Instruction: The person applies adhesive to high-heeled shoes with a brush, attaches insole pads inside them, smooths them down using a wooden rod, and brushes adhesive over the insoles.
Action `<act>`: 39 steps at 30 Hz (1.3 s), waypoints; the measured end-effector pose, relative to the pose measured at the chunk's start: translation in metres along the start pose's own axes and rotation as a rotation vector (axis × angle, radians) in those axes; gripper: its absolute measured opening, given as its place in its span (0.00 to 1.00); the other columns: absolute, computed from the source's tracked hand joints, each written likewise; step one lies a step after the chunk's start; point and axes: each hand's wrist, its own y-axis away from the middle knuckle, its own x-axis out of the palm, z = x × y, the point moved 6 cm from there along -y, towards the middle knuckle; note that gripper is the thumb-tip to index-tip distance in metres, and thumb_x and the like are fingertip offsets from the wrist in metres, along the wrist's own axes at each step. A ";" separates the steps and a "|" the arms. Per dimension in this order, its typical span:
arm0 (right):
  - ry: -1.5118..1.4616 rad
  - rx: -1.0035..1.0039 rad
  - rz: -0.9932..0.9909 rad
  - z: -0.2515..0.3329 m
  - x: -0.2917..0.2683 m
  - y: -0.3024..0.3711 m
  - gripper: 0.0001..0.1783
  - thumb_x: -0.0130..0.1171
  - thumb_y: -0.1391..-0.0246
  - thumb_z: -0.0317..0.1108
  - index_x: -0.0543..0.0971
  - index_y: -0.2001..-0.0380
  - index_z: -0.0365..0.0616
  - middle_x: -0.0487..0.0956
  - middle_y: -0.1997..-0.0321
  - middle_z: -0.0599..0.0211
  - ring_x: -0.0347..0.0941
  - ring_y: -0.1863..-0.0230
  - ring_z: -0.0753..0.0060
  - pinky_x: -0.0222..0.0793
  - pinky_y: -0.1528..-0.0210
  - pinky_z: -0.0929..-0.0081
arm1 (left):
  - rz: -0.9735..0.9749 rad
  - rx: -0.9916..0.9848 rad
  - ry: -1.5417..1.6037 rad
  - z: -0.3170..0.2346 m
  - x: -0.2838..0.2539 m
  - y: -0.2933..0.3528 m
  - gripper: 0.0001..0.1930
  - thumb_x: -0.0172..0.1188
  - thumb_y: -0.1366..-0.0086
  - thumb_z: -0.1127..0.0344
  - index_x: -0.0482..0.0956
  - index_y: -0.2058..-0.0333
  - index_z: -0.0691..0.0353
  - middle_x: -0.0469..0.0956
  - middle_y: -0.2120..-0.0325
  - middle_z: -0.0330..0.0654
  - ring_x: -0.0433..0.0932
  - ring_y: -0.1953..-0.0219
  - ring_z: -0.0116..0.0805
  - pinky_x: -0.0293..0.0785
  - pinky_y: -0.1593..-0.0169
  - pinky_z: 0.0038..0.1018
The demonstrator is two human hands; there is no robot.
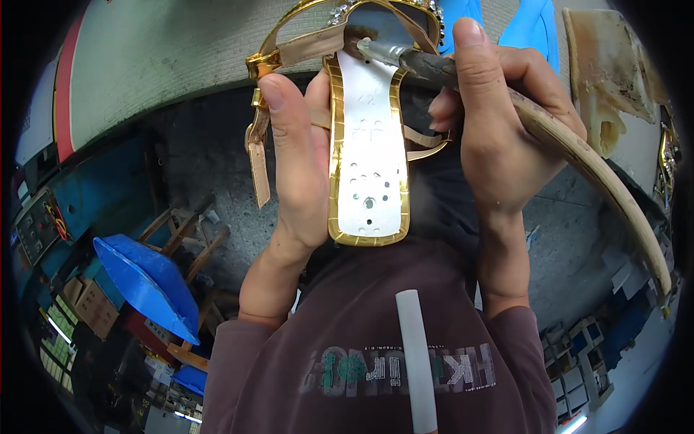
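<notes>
The left hand (300, 155) grips a gold-edged sandal (366, 145) upside down at chest height, fingers closed around its side and thumb along the edge, presenting the pale sole flat for work. The right hand (499, 137) has its fingers clamped on a long-handled brush (578, 155), its metal-collared tip touching the sole near the heel strap; the grip sits close to the tip, likely for control. Loose beige straps (259, 163) hang clear. A worktable (181, 50) lies beyond, a blue-covered stool (144, 282) below left.

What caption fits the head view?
Left hand holds a gold sandal sole-up; right hand brushes its heel end.
</notes>
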 end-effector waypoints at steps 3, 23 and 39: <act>-0.008 0.017 0.031 0.004 -0.004 -0.001 0.13 0.65 0.42 0.32 0.78 0.78 0.37 0.77 0.86 0.64 0.70 0.87 0.81 0.65 0.84 0.85 | -0.052 0.040 -0.056 -0.003 0.005 0.000 0.50 0.24 0.35 0.23 0.63 0.40 0.69 0.77 0.62 0.40 0.78 0.66 0.24 0.76 0.65 0.20; -0.105 0.057 0.017 0.033 -0.051 0.032 0.13 0.55 0.38 0.31 0.76 0.75 0.33 0.79 0.76 0.45 0.66 0.91 0.75 0.61 0.89 0.83 | 0.125 0.020 -0.161 -0.016 -0.005 -0.009 0.47 0.26 0.31 0.27 0.67 0.42 0.71 0.81 0.62 0.42 0.79 0.67 0.23 0.75 0.64 0.18; -0.203 -0.282 0.385 0.057 -0.063 0.062 0.10 0.59 0.43 0.31 0.75 0.73 0.34 0.79 0.73 0.44 0.67 0.85 0.73 0.64 0.84 0.81 | 0.169 0.057 -0.076 -0.014 0.003 -0.015 0.41 0.25 0.28 0.32 0.68 0.43 0.66 0.75 0.70 0.37 0.72 0.73 0.22 0.67 0.71 0.17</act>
